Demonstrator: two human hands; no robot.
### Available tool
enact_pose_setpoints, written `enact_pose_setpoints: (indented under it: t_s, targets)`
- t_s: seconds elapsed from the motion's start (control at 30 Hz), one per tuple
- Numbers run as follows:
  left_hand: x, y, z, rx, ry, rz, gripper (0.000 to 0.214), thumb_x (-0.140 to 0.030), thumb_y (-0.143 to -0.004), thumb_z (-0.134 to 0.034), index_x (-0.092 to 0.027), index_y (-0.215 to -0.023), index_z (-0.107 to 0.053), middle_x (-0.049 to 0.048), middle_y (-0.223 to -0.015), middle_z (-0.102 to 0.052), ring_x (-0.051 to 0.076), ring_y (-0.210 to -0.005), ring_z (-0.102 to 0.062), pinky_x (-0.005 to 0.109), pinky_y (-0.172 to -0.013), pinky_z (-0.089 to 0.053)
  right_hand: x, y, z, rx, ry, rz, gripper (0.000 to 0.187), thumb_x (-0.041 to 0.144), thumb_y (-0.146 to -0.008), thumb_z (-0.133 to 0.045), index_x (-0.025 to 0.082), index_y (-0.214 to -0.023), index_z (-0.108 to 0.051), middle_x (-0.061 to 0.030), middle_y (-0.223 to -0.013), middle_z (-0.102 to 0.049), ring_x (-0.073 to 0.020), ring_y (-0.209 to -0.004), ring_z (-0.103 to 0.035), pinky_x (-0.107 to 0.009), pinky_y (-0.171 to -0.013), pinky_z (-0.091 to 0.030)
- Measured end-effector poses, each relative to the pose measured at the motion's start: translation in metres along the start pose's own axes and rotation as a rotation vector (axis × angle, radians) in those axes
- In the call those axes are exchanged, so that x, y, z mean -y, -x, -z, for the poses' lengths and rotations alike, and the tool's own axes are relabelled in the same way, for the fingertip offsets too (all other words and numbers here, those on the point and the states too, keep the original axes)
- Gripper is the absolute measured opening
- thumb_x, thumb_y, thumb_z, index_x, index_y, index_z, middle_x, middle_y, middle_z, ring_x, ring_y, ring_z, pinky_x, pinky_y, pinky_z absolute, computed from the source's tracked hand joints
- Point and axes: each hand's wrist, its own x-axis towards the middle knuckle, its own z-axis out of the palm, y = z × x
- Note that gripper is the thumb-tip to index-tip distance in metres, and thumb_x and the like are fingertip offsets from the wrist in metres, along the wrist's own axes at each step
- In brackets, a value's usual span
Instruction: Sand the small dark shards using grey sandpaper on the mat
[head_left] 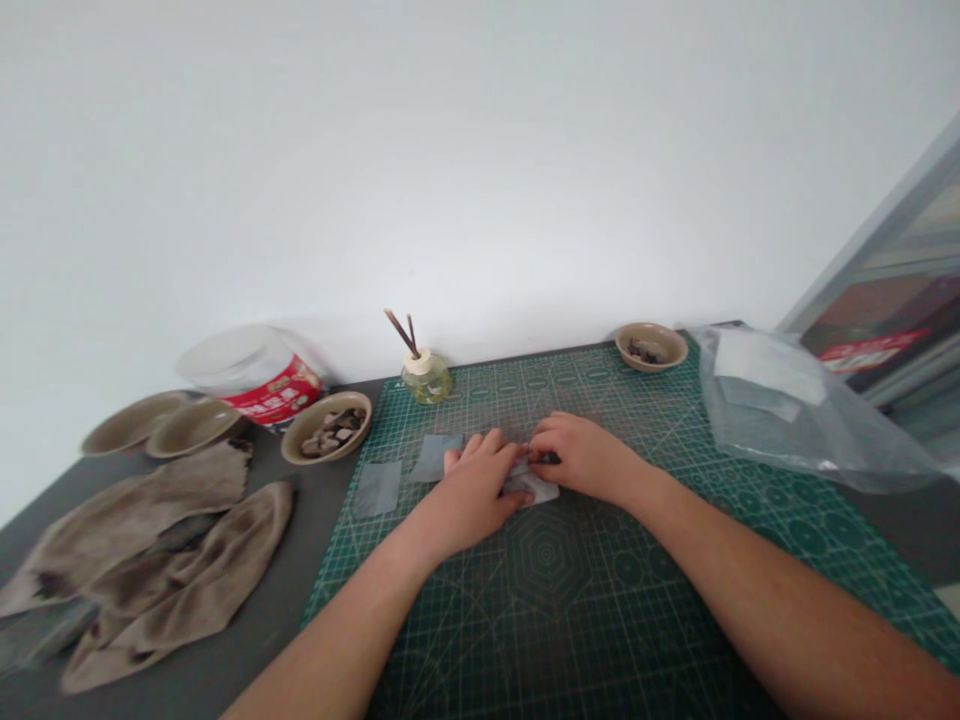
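My left hand (484, 485) is over a small pale plastic bag (546, 494), thumb on its near side and forefinger along its far side. Close against it, my right hand (574, 455) is closed in a pinch at the bag's far edge. A dark spot shows among its fingers, too small to name. The fingertips of both hands nearly meet and hide most of the bag. Just left of my left hand lie two more flat, see-through bags, one (437, 457) partly beside the fingers and another (379, 488) further left. All rest on a green cutting mat (540, 610).
A bowl of broken brownish pieces (328, 428), stacked empty bowls (135, 424), a red-labelled tub (262, 375) and brown cloths (172, 570) stand left. A reed diffuser (426, 376) and another bowl (651, 347) sit along the wall. A large clear bag (795, 400) lies right.
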Motion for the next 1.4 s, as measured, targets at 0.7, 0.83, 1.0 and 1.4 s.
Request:
enact_pose_setpoints:
  t_s: [0.7,0.83,1.0,1.4]
  targets:
    - [0.0027,0.0000,-0.0026,-0.008,0.000,0.000,0.041,-0.043,-0.086,-0.060,-0.028,-0.123,-0.054,0.0077,-0.116,-0.053,0.031,-0.113,-0.046,0.044,-0.086,-0.037,-0.0048,0.0004,0.0016,0.049,-0.018,0.049,0.006,0.021,-0.076,-0.072,0.019,-0.073,-0.067,-0.0003,-0.078,-0.063,-0.0168,-0.080,-0.055,-0.029,-0.079,-0.037]
    - [0.0043,0.0005,-0.0046,-0.025,-0.003,-0.017,0.047,-0.044,-0.086,-0.061,-0.030,-0.129,-0.051,0.0069,-0.116,-0.053,0.031,-0.112,-0.046,0.044,-0.084,-0.037,-0.0071,-0.0005,0.0036,0.012,-0.001,0.001,0.008,0.022,-0.077,-0.071,0.019,-0.071,-0.067,-0.0008,-0.077,-0.064,-0.0182,-0.081,-0.054,-0.032,-0.082,-0.037]
    - [0.0045,0.0012,-0.0042,-0.023,-0.009,-0.015,0.040,-0.043,-0.086,-0.060,-0.028,-0.123,-0.054,0.0068,-0.115,-0.053,0.030,-0.111,-0.047,0.043,-0.084,-0.038,-0.0062,-0.0003,0.0041,0.050,-0.024,0.063,0.006,0.020,-0.076,-0.071,0.020,-0.071,-0.068,-0.0002,-0.075,-0.066,-0.0187,-0.081,-0.053,-0.032,-0.083,-0.037]
    - [-0.0017,0.0018,0.0013,0.018,0.010,0.032,0.044,-0.041,-0.086,-0.059,-0.028,-0.128,-0.052,0.0083,-0.118,-0.051,0.031,-0.115,-0.045,0.046,-0.090,-0.036,-0.0053,0.0028,0.0055,0.077,-0.031,0.033,0.006,0.023,-0.075,-0.072,0.021,-0.072,-0.068,0.0003,-0.075,-0.066,-0.0190,-0.081,-0.052,-0.033,-0.083,-0.036]
